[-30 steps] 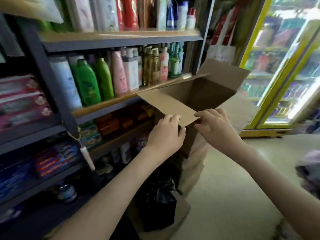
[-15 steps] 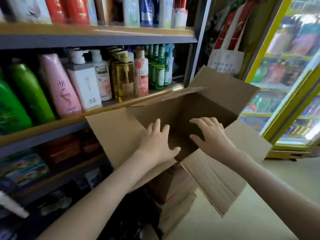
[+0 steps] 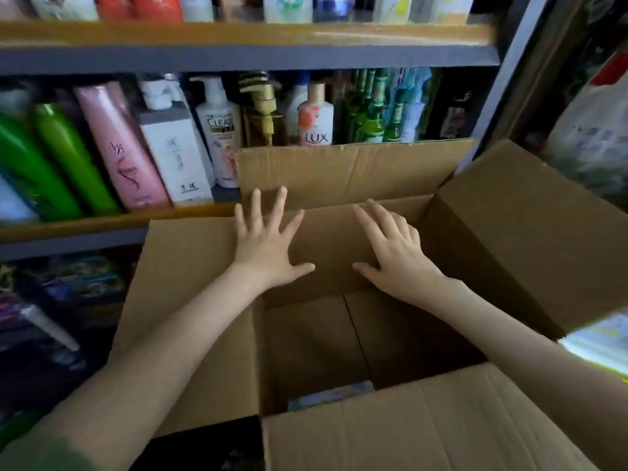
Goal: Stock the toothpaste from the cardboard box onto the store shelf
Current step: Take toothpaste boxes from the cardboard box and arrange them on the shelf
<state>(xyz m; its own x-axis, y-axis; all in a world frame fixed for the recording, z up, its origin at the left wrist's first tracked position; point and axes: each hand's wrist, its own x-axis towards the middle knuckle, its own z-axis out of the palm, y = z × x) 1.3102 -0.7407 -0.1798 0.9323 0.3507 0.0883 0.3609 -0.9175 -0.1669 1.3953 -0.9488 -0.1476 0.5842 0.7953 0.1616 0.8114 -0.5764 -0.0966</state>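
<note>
A large brown cardboard box stands open below me, all its flaps folded outward. My left hand is spread flat, fingers straight, over the box's far inner wall. My right hand reaches into the opening beside it, fingers extended and holding nothing. Deep inside the box, near its near wall, a bluish pack shows, mostly hidden by the near flap. The store shelf runs along the left and back, right behind the box.
Shampoo and soap bottles fill the middle shelf. Blurred boxed goods sit on the lower shelves at left. The upper shelf board hangs above. A white plastic bag hangs at right beyond the shelf post.
The near flaps have been folded down and outward, and the view has moved over the box. Both hands left the flaps and now reach into the opening.
</note>
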